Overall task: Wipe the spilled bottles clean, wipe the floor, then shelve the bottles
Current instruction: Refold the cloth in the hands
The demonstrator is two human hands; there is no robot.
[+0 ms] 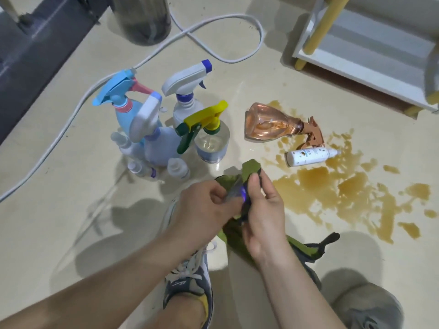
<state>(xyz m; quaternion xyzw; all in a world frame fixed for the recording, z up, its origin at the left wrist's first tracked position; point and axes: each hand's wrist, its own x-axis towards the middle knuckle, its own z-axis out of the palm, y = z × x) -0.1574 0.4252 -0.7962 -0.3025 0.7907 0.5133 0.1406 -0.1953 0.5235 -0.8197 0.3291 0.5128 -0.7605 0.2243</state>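
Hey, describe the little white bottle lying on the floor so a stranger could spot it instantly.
Find the brown spill on the floor below the white shelf. At its upper edge, just below the toppled pink spray bottle, lies the white bottle. Unlike that neighbour, it is opaque, cylindrical, brown-speckled and triggerless.

Holding both bare forearms out in front, wrists close together, gripping a small bottle (234, 193) in the curled fingers of the left hand (204, 206) and pinching a green cloth (249, 170) around it with the right hand (263, 217), thumb on top.
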